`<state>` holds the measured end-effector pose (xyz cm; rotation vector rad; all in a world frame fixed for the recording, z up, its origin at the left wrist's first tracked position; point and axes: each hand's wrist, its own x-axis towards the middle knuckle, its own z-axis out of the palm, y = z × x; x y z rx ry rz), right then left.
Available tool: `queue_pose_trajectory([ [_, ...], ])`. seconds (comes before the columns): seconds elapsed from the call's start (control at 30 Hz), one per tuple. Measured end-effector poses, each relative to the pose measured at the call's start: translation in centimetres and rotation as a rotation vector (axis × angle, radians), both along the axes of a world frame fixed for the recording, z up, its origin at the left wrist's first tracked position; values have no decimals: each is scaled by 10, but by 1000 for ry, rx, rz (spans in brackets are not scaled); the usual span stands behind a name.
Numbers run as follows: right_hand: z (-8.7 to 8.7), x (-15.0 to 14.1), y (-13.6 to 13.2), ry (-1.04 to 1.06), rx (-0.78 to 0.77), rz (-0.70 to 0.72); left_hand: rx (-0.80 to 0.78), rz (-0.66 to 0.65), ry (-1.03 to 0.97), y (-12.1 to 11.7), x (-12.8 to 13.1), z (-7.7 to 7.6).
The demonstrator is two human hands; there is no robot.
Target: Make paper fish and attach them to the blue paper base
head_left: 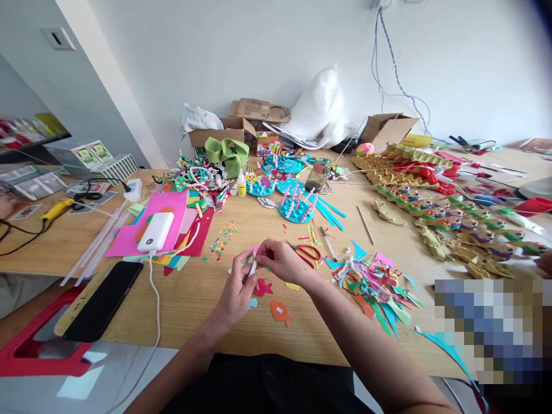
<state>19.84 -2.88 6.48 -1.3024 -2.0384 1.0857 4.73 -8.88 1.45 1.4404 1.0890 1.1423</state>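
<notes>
A small white strip (253, 265), perhaps tape, is pinched between my two hands. My left hand (236, 287) is closed on its lower end, and the fingertips of my right hand (278, 263) close on it from the right. Just below them lie paper fish cutouts: a red fish (262, 287), an orange fish (281, 311) with a white patch on it, a partly hidden blue piece (252, 303) and a yellow piece (292, 286). Beyond my right wrist lie red-handled scissors (308, 253), partly covered by that hand.
Colourful paper scraps (377, 284) pile up at right, near a pen (328, 244). At left are a white power bank (156, 232) on coloured sheets and a black phone (103, 301). Blue discs (297, 214) and a glass jar (318, 175) stand behind; egg-carton pieces (431, 207) fill the right.
</notes>
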Motion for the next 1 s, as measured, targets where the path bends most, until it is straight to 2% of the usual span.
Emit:
queue_pose_trajectory([
  [0.1, 2, -2, -5, -29, 98, -3, -20, 14, -25, 1, -1, 0],
  [0.37, 0, -1, -20, -235, 683, 78, -75, 102, -109, 6, 2, 6],
  [0.47, 2, 3, -24, -267, 799, 127, -88, 129, -125, 9, 2, 9],
  [0.53, 3, 9, -24, -192, 789, 111, -96, 143, -147, 11, 1, 11],
  [0.63, -2, 28, -16, -165, 668, -43, -105, 153, -177, 14, -3, 13],
  [0.67, -6, 37, -10, -236, 613, -111, -110, 159, -182, 14, -4, 14],
  [0.73, -17, 55, 1, -530, 479, -211, -119, 175, -187, 16, -5, 14],
  [0.83, -37, 77, 11, -967, 259, -228, -128, 182, -195, 16, -5, 16],
  [0.9, -47, 84, 12, -1068, 235, -210, -136, 173, -200, 17, -3, 16],
  [1.0, -51, 83, 10, -1091, 273, -203, -153, 163, -207, 18, -2, 17],
])
